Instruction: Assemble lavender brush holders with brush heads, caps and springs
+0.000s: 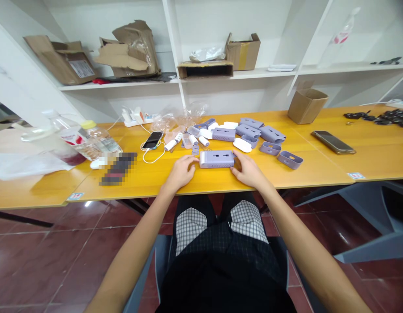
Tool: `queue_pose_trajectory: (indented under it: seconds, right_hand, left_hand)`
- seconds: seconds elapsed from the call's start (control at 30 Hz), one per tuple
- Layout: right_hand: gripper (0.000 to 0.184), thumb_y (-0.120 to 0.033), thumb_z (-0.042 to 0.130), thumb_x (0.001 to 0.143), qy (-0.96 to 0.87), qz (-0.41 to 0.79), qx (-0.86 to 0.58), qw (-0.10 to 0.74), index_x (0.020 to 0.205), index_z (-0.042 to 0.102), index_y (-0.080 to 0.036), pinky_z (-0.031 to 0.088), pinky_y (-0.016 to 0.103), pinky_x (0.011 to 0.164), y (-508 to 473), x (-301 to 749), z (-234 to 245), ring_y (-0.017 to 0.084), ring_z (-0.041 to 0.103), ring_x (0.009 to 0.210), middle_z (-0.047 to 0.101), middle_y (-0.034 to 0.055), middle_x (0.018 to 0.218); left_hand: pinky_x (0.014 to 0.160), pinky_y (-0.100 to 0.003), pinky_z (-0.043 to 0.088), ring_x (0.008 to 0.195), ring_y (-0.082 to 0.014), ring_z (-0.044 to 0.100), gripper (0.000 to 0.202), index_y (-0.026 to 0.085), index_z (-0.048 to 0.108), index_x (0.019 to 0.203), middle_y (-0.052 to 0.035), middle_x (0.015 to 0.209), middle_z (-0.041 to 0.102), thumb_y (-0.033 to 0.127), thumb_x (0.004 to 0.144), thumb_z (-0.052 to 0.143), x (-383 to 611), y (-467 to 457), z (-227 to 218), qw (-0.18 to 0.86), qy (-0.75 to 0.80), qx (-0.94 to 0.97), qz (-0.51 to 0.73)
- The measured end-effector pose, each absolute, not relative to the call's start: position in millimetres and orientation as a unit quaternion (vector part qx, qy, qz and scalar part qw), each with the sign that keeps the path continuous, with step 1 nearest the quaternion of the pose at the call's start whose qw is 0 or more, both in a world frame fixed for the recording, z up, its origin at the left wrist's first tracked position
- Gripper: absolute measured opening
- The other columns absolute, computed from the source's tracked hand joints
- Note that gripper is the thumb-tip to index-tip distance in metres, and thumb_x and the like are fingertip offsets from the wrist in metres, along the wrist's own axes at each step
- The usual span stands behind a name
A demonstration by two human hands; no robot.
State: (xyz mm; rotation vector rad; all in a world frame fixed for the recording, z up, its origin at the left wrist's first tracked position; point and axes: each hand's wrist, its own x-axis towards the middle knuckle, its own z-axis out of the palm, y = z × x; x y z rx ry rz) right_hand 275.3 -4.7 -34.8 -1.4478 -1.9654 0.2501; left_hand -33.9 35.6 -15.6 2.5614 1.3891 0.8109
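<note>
A lavender plastic socket block (216, 158) lies on the yellow table (319, 167) right in front of me. My left hand (181, 171) rests at its left end, fingers curled against it. My right hand (248, 170) grips its right end. Behind the block lie several more lavender housings (250, 130), open lavender shells (289, 159) and small white parts (242, 144).
A black phone (152, 140) on a white cable lies at the left of the parts, another phone (333, 142) at the right. Plastic bottles (87, 139) and a bag stand at far left, a cardboard box (306, 105) behind right. Shelves hold torn cartons (129, 50).
</note>
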Motion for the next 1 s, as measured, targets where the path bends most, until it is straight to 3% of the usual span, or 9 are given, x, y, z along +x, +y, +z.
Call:
queue_pose_trajectory:
  seconds: [0.17,0.27,0.4,0.53,0.73,1.0]
  right_hand:
    - [0.076,-0.025,0.056,0.091,-0.757,0.060,-0.585,0.285,0.163,0.042,-0.006,0.036,0.058,0.131,-7,277,-32,0.039,0.044,0.157,0.052,0.0233,0.164]
    - [0.071,-0.036,0.046,0.101,-0.756,0.048,-0.624,0.190,0.163,0.040,0.000,0.028,0.062,0.133,-12,279,-29,0.041,0.033,0.163,0.040,0.0269,0.171]
    - [0.074,-0.050,0.029,0.109,-0.750,0.041,-0.650,0.112,0.165,0.039,-0.003,0.021,0.062,0.134,-16,281,-28,0.039,0.024,0.167,0.032,0.0239,0.176]
    - [0.073,-0.050,0.024,0.110,-0.752,0.035,-0.651,0.099,0.168,0.036,-0.008,0.018,0.063,0.134,-16,279,-30,0.036,0.022,0.168,0.031,0.0206,0.177]
    - [0.074,-0.047,0.022,0.110,-0.753,0.037,-0.652,0.081,0.167,0.035,-0.002,0.018,0.064,0.134,-16,276,-26,0.036,0.020,0.168,0.027,0.0216,0.178]
    - [0.072,-0.046,0.024,0.110,-0.754,0.036,-0.651,0.081,0.167,0.037,-0.004,0.020,0.063,0.134,-16,276,-25,0.035,0.021,0.168,0.028,0.0208,0.178]
  left_hand:
    - [0.126,-0.056,0.043,0.147,-0.0361,0.056,0.046,0.016,0.065,0.144,-0.0175,0.156,0.062,0.029,0.102,0.054,-30,33,-15,0.014,0.528,0.826,0.198]
    - [0.130,-0.061,0.033,0.159,-0.0390,0.042,0.055,0.014,0.057,0.154,-0.0188,0.168,0.048,0.040,0.106,0.049,-29,32,-15,0.018,0.543,0.825,0.154]
    - [0.134,-0.061,0.025,0.164,-0.0368,0.033,0.060,0.016,0.048,0.162,-0.0159,0.173,0.040,0.043,0.109,0.041,-38,35,-16,0.045,0.526,0.841,0.116]
    - [0.135,-0.057,0.023,0.166,-0.0340,0.029,0.062,0.014,0.044,0.164,-0.0158,0.176,0.034,0.044,0.110,0.034,-47,36,-15,0.055,0.503,0.857,0.097]
    - [0.136,-0.055,0.020,0.166,-0.0334,0.027,0.062,0.014,0.045,0.164,-0.0146,0.176,0.034,0.042,0.110,0.033,-45,33,-13,0.051,0.516,0.850,0.094]
    - [0.136,-0.057,0.020,0.167,-0.0336,0.026,0.063,0.014,0.043,0.165,-0.0150,0.177,0.032,0.041,0.109,0.033,-45,33,-13,0.056,0.509,0.854,0.094]
